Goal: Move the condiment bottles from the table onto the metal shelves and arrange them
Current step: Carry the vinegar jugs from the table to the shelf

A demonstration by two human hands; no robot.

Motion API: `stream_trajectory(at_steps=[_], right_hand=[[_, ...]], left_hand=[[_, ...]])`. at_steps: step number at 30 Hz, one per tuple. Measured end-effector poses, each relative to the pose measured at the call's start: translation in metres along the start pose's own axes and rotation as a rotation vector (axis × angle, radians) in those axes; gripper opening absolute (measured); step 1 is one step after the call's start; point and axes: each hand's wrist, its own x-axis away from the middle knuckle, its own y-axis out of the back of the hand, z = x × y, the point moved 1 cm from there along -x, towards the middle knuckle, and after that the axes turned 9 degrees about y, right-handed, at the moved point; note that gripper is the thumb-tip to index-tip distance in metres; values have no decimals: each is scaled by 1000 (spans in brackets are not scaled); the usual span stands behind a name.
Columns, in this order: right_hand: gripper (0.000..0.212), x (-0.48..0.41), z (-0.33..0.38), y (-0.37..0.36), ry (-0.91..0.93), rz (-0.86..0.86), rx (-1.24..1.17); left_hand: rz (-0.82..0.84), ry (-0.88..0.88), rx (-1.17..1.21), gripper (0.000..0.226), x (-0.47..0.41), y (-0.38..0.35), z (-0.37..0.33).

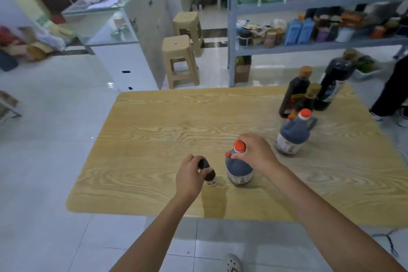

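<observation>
**Head view.** Lower centre: the left hand (189,175) curls its fingers round the top of a small bottle (209,175), which is dark and slightly tilted. Whether its base has left the table (154,139) cannot be told.

Just beside it, the right hand (254,152) closes its fingers round the neck and handle of a blue jug (239,170), under the red cap (239,146). The jug's base appears to rest on the table.

Both grips sit high, probably so that the bottles hang upright when lifted and one trip carries two.

Right of centre: a second jug (291,134), untouched.

Upper right of the table: three tall dark bottles (294,93), grouped close together.

Upper right of the frame: the shelves (309,47), beyond the table's far edge, with the middle tier crowded with goods. No free gap can be made out there.

Judged stage: pickup, with all six bottles still at the table.
</observation>
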Motion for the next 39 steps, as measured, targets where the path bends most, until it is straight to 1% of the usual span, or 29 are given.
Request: stream_trajectory(at_steps=[4, 8, 11, 14, 18, 23, 25, 28, 29, 32, 35, 37, 39], right_hand=[[33, -28, 75, -17, 178, 51, -10], [32, -50, 176, -34, 425, 85, 61], [31, -61, 259, -51, 577, 102, 43], [30, -61, 349, -69, 707, 121, -28], [32, -40, 475, -99, 942, 188, -97], [40, 4, 622, -130, 1250, 297, -322], [38, 28, 676, -135, 1350, 370, -405], [27, 66, 748, -140, 1490, 500, -492], [27, 80, 771, -143, 1533, 549, -530], [36, 119, 832, -145, 1664, 654, -652], [37, 153, 881, -139, 1763, 755, -763], [35, 171, 907, -132, 1823, 840, -841], [38, 188, 933, -126, 1895, 937, -890]], left_hand=[[-83, 74, 17, 27, 3, 64, 48], [-153, 143, 27, 29, 24, 150, 102], [-249, 208, 82, 34, 55, 224, 142], [-364, 269, 122, 40, 101, 302, 179], [-493, 321, 59, 39, 178, 403, 221], [-743, 428, -12, 35, 297, 504, 247], [-872, 462, -8, 35, 347, 532, 248], [-1073, 509, 25, 32, 418, 559, 242], [-1151, 527, 24, 32, 440, 565, 237], [-1391, 570, 5, 34, 497, 575, 218], [-1577, 638, -73, 31, 536, 577, 195], [-1665, 704, -143, 28, 553, 578, 181], [-1753, 795, -247, 24, 564, 581, 170]])
